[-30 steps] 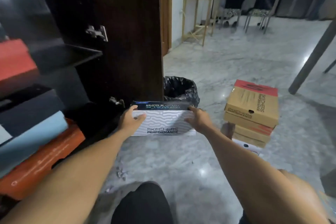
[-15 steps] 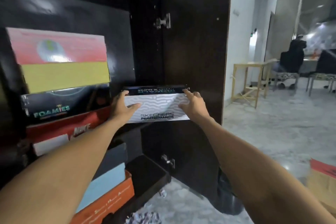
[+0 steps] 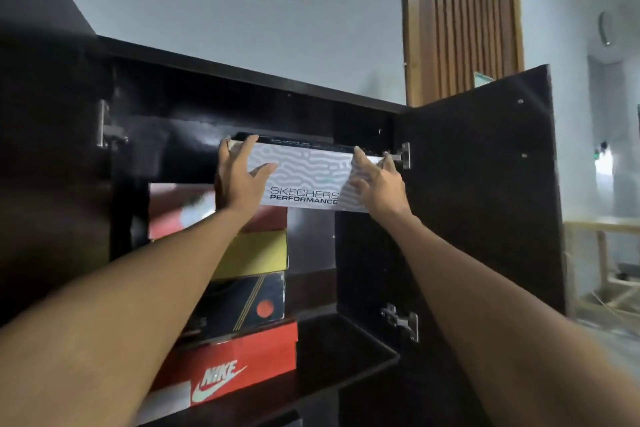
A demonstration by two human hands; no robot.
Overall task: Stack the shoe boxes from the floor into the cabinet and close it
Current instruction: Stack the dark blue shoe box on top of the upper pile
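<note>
A white Skechers Performance shoe box (image 3: 304,177) with a dark lid is raised in front of the top of the dark cabinet (image 3: 242,80). My left hand (image 3: 237,180) grips its left end, thumb on the front face. At the right end my right hand (image 3: 375,184) holds it the same way. Below it a stack stands in the cabinet: a red and white box (image 3: 180,208), a yellow box (image 3: 256,253), a black box (image 3: 242,302) and a red Nike box (image 3: 235,364).
The cabinet's right door (image 3: 478,184) stands open, hinges (image 3: 403,155) close to the held box's right end. A dark shelf (image 3: 346,357) beside the stack lies bare. A wooden door (image 3: 464,17) rises behind; a wooden table (image 3: 602,253) stands far right.
Both hands have lifted the Skechers box from near the floor up to the cabinet's top level. The view has tilted upward, so the floor boxes are out of sight.
</note>
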